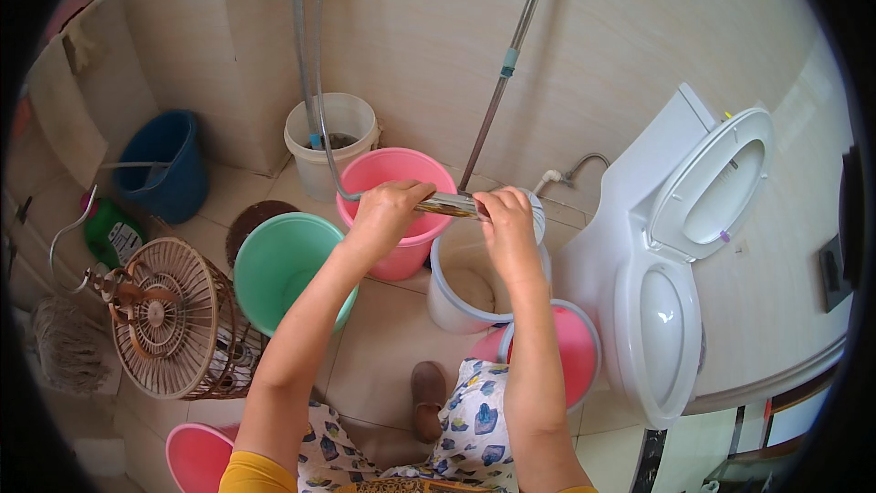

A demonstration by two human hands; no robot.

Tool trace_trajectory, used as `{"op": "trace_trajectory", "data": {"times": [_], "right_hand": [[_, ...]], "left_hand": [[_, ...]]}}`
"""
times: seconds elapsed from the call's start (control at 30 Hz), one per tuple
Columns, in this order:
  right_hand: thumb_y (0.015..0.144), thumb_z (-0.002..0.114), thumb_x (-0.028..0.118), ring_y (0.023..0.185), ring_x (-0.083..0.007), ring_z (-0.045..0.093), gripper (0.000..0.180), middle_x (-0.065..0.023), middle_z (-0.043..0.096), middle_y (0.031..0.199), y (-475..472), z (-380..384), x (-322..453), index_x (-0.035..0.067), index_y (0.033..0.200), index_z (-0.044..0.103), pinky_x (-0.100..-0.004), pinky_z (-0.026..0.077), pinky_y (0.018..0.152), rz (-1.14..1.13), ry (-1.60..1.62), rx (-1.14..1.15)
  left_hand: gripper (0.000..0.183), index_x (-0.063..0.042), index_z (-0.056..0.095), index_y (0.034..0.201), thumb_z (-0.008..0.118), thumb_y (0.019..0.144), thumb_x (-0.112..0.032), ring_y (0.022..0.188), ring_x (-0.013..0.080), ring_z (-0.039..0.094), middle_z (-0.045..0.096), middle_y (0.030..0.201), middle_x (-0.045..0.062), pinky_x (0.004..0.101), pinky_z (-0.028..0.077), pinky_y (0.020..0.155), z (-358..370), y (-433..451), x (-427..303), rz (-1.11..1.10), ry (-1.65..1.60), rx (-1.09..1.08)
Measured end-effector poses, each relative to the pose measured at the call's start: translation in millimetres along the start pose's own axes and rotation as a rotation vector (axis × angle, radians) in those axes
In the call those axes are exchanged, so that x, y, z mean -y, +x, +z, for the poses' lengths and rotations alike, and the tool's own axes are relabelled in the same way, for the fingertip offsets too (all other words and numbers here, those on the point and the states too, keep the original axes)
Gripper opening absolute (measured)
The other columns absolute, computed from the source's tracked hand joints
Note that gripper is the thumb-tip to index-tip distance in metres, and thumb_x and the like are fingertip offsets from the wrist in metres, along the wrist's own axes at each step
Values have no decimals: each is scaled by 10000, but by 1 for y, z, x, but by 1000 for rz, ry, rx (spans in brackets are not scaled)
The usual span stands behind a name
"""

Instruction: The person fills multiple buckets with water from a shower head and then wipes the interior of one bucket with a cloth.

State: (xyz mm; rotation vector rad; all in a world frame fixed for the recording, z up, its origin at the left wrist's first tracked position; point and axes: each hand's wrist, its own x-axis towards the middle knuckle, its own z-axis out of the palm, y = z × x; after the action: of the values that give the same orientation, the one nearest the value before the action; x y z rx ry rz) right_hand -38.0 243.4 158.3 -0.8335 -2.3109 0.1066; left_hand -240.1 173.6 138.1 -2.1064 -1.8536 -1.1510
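My left hand [391, 212] and my right hand [510, 224] grip the two ends of a shiny metal tube [448, 204], held level above the buckets. A thin grey hose [327, 144] hangs from above and bends in to the outer side of my left hand; my fingers hide whether it joins the tube. Under the left end of the tube stands a pink bucket [369, 168]. Below my right hand is a whitish bucket with a pale blue rim [445, 301]. A white, lined round object [538, 219] shows partly behind my right hand; I cannot tell what it is.
A green bucket [274, 253], a wooden birdcage [156, 315] and a blue bucket [185, 185] stand left. Behind are a white bucket [315, 174] and a leaning metal pole [513, 48]. Right are a red basin [571, 349] and a toilet [626, 329]. Another red vessel [198, 459] sits lower left.
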Motion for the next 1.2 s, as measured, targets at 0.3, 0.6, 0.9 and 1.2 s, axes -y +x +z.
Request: {"op": "trace_trajectory", "data": {"times": [0.3,0.6,0.9,1.2], "right_hand": [[687,700,-36,1058,-306,538,415,-108,606,1005,24,28,27,40,1087,618,-415,412,966,-138,65,-21],[756,702,59,1006,-256,570,290,-77,632,923,34,47,47,70,1027,599,-452,345,1008,-142,134,153],[749,727,95,986,-272,588,363,-82,644,970,32,68,35,80,1090,605,-485,337,1013,-73,159,103],[723,756,93,959,-279,598,378,-76,664,931,36,89,24,74,1075,620,-462,378,939,34,195,41]], "left_hand": [[290,-57,655,1015,640,734,11,883,330,619,656,911,112,430,504,777,-36,-8,25,-33,31,-135],[305,-52,641,1061,670,762,1,967,329,610,648,1002,102,484,438,982,-45,-31,56,-59,83,-148],[440,-75,524,1166,720,773,-114,997,332,601,596,1090,151,443,495,853,-48,-74,59,-409,203,-168],[261,-100,632,993,667,822,-295,821,273,685,668,893,112,406,552,643,-32,-232,51,-362,494,998]]}}
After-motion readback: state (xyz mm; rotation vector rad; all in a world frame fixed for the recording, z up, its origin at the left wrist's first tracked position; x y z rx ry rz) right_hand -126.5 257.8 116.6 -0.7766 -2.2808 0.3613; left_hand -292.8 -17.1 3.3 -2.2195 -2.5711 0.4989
